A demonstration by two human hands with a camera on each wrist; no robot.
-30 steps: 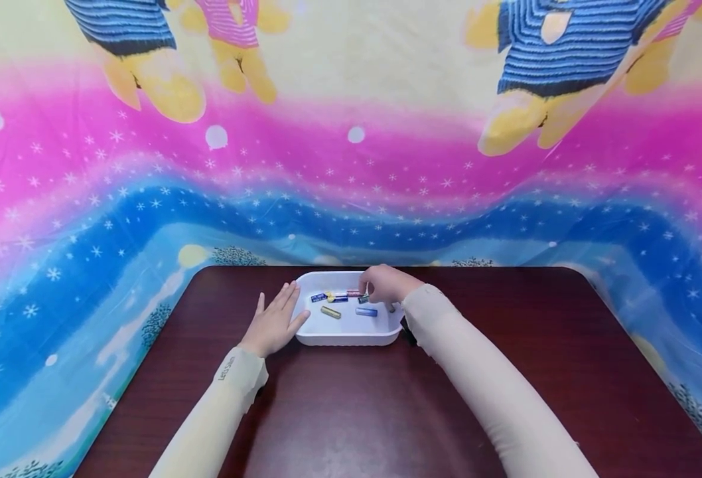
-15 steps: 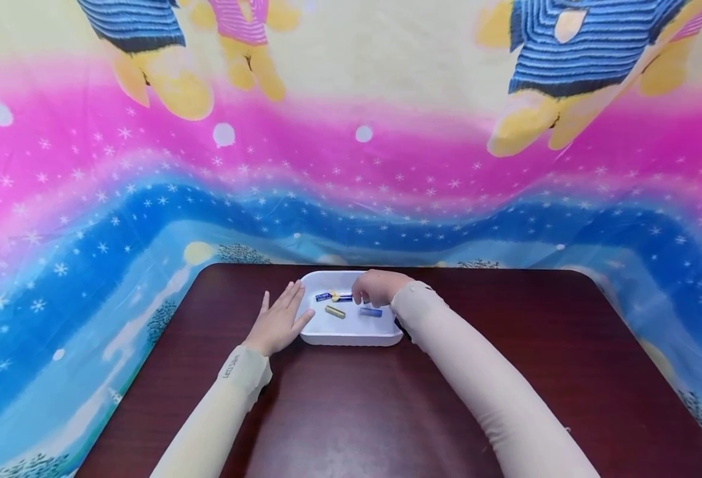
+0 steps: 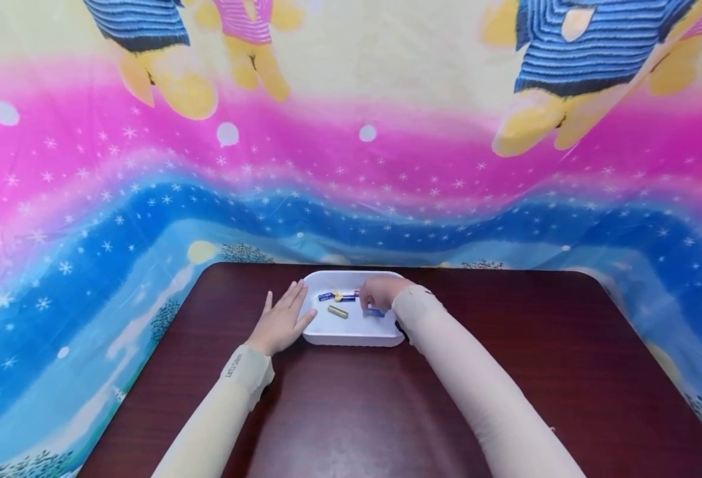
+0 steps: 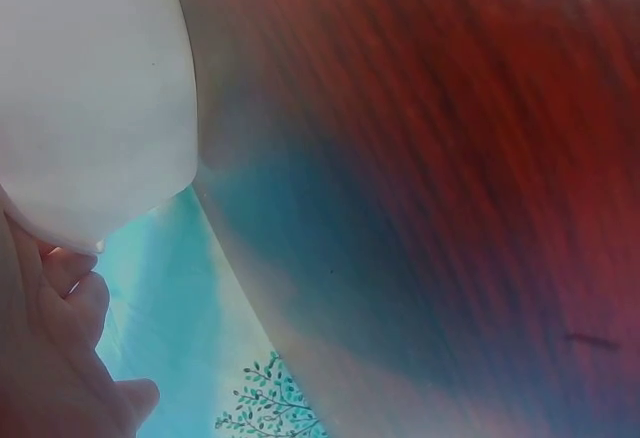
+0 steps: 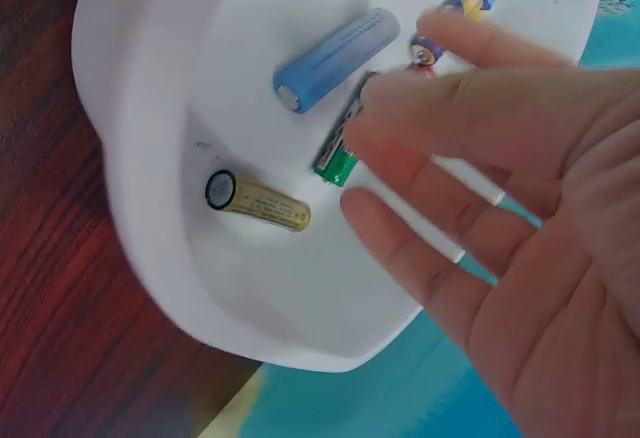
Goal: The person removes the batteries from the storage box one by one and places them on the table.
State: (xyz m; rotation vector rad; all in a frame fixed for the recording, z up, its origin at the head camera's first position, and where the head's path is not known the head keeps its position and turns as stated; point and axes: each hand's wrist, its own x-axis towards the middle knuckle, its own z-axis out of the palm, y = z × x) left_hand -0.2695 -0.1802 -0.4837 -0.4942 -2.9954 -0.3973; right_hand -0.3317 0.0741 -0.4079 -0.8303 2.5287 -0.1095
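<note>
A white plastic tray (image 3: pixel 353 340) holds several batteries. My left hand (image 3: pixel 279 323) rests against the tray's left side with its fingers straight; in the left wrist view some of its fingertips (image 4: pixel 85 303) show by the tray wall. Over the tray's right half hovers my right hand (image 5: pixel 500 198), fingers loosely bent. Just below its thumb and fingers lies a green battery (image 5: pixel 338 161), partly hidden; whether they touch it I cannot tell. A blue battery (image 5: pixel 335 60) and a gold battery (image 5: pixel 262 205) lie beside it. Another gold battery (image 3: pixel 338 312) lies nearer the left hand.
Toward the tray's back lie a dark blue battery with yellow (image 3: pixel 327 297) and other batteries partly hidden by the right hand. The tray stands near the far edge of a dark reddish wooden table (image 3: pixel 351 411). Behind it hangs a colourful patterned cloth (image 3: pixel 351 159).
My right hand has moved left and slightly nearer within the tray, now covering part of the blue battery. The left hand stays at the tray's side. The head view has shifted slightly.
</note>
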